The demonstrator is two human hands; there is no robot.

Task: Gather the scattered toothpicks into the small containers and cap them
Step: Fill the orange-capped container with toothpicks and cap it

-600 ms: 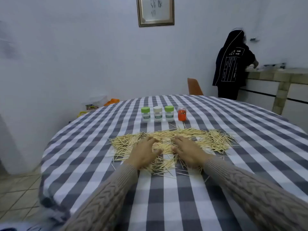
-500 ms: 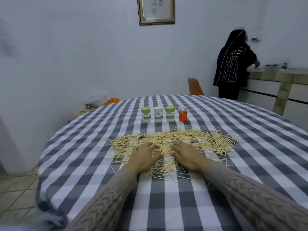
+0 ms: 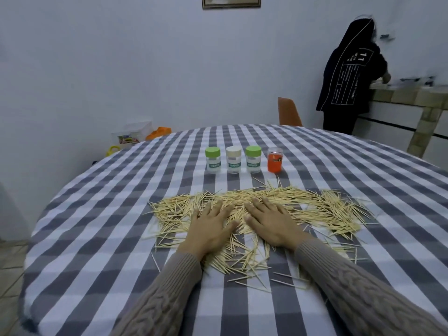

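Four small jars stand in a row on your desk (image 3: pixel 97 214), just behind the toothpicks (image 3: pixel 315 209). Two jars have green caps (image 3: pixel 212 152), one has a cream cap (image 3: pixel 233 151), and the red jar (image 3: pixel 275 160) has a clear top. Three jars wear green labels, but the words are too small to read. Your left hand (image 3: pixel 209 226) and right hand (image 3: pixel 271 224) lie flat on the pile, side by side, fingers straight and a little spread, holding nothing. Your hands hide the toothpicks under them. At the far right a person (image 3: pixel 346 76) in dark clothes shows "11" on the back; the other print is blurry. A picture frame (image 3: pixel 231 2) is cut off at the top.
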